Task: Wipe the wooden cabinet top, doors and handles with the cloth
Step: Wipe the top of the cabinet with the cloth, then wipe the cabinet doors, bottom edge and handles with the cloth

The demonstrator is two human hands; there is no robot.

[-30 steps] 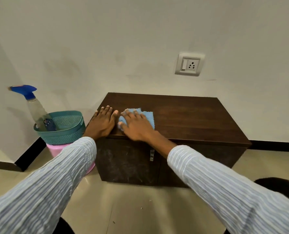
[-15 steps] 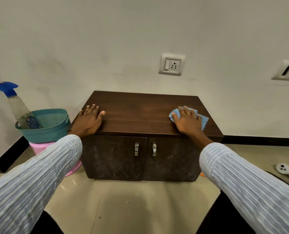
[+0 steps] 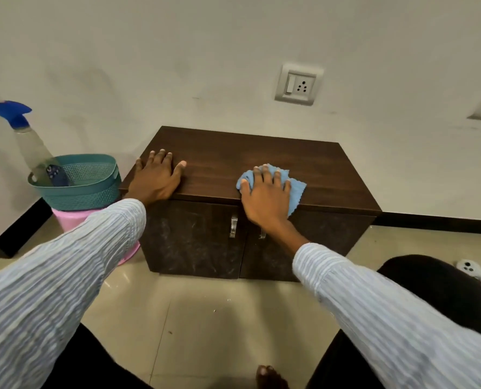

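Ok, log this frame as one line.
phase: wiping top | right hand presses cloth at cabinet front edge | left hand flat, bracing | doors unwiped

The right hand (image 3: pixel 266 196) lies flat over the cloth (image 3: pixel 296 188), hiding its middle; only blue fringes peek out past the fingers. Just below that wrist, the right door handle (image 3: pixel 262 235) is mostly covered, a sliver showing. Beyond the left hand (image 3: pixel 155 179), the spray bottle (image 3: pixel 30 144) loses its nozzle tip at the frame's edge and its base inside the basket (image 3: pixel 93 192). The pink tub (image 3: pixel 73 220) beneath is half hidden by the left sleeve (image 3: pixel 59 276).
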